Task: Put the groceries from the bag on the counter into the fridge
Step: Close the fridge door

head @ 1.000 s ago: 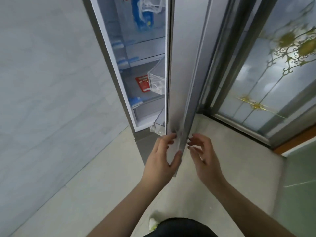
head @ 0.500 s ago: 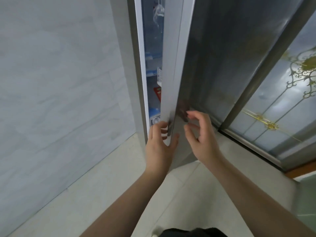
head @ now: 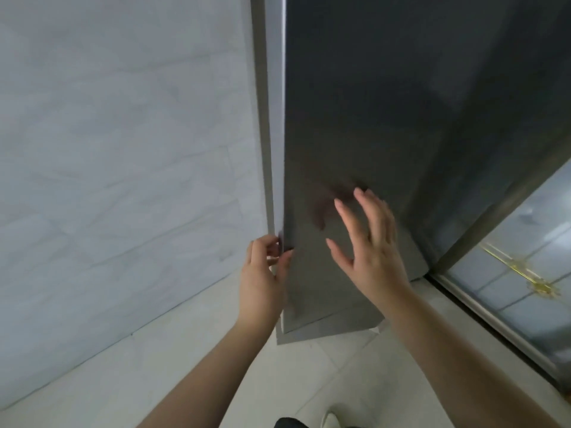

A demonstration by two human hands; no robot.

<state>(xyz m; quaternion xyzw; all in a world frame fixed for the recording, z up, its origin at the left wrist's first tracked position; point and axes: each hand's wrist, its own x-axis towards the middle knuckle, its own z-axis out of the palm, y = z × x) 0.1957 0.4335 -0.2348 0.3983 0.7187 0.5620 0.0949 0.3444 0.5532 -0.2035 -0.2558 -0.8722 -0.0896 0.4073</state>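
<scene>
L hand [head: 262, 273] sits at 6 o'clock, fingers curled round the free edge of the grey fridge door [head: 355, 118], thumb on the front face, pinching it. R hand [head: 367, 245] is just to its right at abt 5 o'clock, fingers straight and spread, palm toward the door face w/ a dark reflection beneath it; can't tell if the fingertips actually touch the metal. Hands are apart, nothing carried in either. The door looks almost closed: only a thin pale strip of the fridge side [head: 272, 118] shows along its left edge at 12 o'clock, no interior visible. The groceries and the bag aren't in view, nor the counter, so can't say where they sit; judging by the near-shut door, this looks like the closing step. Risks: L fingers wrapped round the edge could get nipped betw. door and cabinet if the R hand pushes before they let go; or a soft push leaves the seal not seated and the door ajar. Count: 2 hands, 1 fridge door, 1 marble-look wall [head: 123, 149] at 9 o'clock, 1 glass panel w/ gold ornament [head: 525, 267] at 4 o'clock, 1 pale tiled floor [head: 185, 350] below.
</scene>
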